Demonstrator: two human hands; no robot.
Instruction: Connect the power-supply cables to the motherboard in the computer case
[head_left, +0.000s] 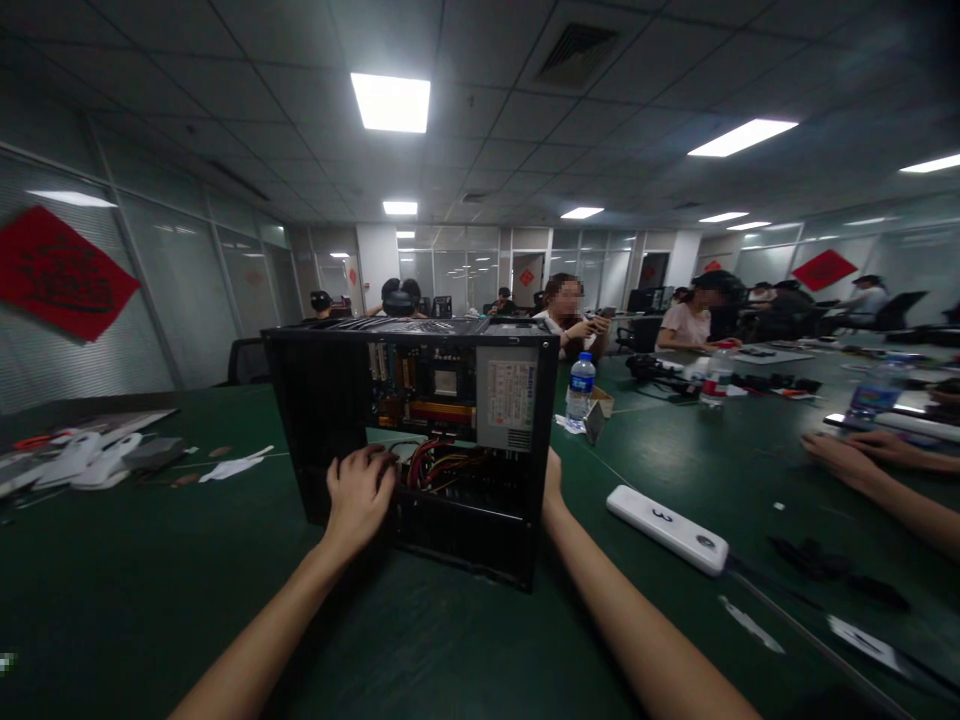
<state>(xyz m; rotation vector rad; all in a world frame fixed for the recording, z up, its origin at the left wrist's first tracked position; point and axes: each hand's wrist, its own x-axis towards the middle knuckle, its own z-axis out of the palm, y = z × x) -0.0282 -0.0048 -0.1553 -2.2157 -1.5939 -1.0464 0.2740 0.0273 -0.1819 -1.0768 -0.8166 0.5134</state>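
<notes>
A black open computer case (322,400) stands on the green table (450,640) right in front of me, its open side facing me. Inside I see a motherboard (420,385), a grey power supply (508,395) and red and yellow cables (442,465). My left hand (358,495) rests on the case's lower front edge beside the cables, fingers curled over it. My right hand (553,478) is against the case's right wall; its fingers are hidden behind the wall.
A white numbered bar (666,527) lies to the right of the case. A water bottle (579,388) stands behind it. Another person's hands (862,452) rest on the table at right. White parts (82,460) lie at left. Seated people work further back.
</notes>
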